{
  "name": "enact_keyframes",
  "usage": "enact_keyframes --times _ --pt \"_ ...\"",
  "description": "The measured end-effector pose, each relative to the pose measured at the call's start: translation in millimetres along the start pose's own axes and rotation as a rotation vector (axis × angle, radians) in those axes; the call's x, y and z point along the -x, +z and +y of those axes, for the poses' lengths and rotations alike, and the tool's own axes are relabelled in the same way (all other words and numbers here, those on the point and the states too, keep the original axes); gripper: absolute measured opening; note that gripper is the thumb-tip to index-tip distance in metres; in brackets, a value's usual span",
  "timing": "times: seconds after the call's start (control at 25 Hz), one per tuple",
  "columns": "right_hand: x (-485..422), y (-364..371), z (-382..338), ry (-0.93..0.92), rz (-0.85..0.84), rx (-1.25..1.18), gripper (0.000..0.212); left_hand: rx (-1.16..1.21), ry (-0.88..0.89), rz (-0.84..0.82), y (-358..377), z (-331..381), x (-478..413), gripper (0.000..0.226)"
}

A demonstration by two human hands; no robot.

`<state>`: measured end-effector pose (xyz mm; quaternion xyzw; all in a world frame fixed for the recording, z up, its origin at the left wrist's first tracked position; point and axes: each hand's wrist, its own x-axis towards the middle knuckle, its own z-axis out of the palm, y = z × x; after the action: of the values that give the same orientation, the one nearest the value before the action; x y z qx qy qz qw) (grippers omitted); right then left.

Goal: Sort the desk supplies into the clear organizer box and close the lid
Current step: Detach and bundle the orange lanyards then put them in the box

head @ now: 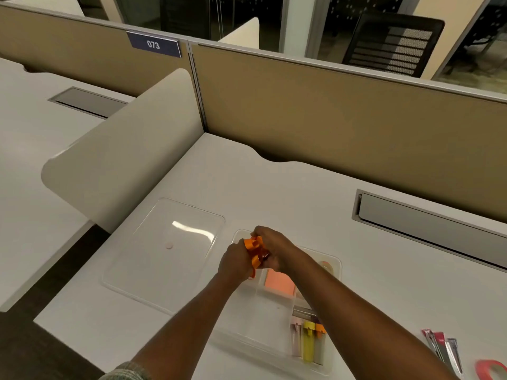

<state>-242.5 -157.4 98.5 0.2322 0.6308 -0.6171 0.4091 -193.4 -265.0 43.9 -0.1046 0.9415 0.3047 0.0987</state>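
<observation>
An orange ribbon (255, 249) is bunched between both hands above the far left corner of the clear organizer box (335, 266). My left hand (234, 261) grips it from the left, my right hand (270, 246) from the right and above. Inside the box lie a pink sticky-note pad (278, 283), a roll of tape (327, 266) at the far right, and three highlighters (308, 344) in the near right compartment. The clear lid (142, 270) rests flat on the desk left of the box.
Several red and silver packets (441, 349) and a red tape roll (492, 369) lie on the desk at the near right. A cable tray slot (428, 219) runs along the far right, under the tan partition (343, 127). A curved white divider (123, 157) stands at the left.
</observation>
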Motion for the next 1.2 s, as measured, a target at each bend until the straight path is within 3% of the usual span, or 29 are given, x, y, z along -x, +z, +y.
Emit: enact_keyframes --times 0.12,0.28,0.36,0.44,0.6,0.72,0.92,1.2 --pt "-1 -1 0 -0.106 0.085 0.178 0.013 0.021 -0.046 -0.005 -2 0 -5 0.028" --pt "-8 -3 7 -0.353 0.280 0.715 0.031 0.052 -0.070 -0.001 -4 -1 1 0.071" --pt "-11 -5 10 -0.451 0.288 0.957 0.022 -0.003 0.018 0.056 3 -2 12 0.070" --pt "-15 -9 13 -0.472 0.248 1.044 0.021 -0.051 0.164 0.047 12 -6 21 0.060" --pt "-12 -13 21 -0.525 0.212 1.082 0.034 -0.171 0.231 -0.141 24 -15 26 0.062" --pt "-5 -21 32 -0.572 0.251 1.042 0.037 -0.292 0.223 -0.171 27 -18 27 0.063" --pt "13 -50 62 -0.656 0.345 0.931 0.027 -0.368 0.213 -0.042 25 -10 34 0.060" --pt "63 -100 101 -0.703 0.424 0.723 0.019 -0.240 0.339 0.057 38 41 64 0.052"
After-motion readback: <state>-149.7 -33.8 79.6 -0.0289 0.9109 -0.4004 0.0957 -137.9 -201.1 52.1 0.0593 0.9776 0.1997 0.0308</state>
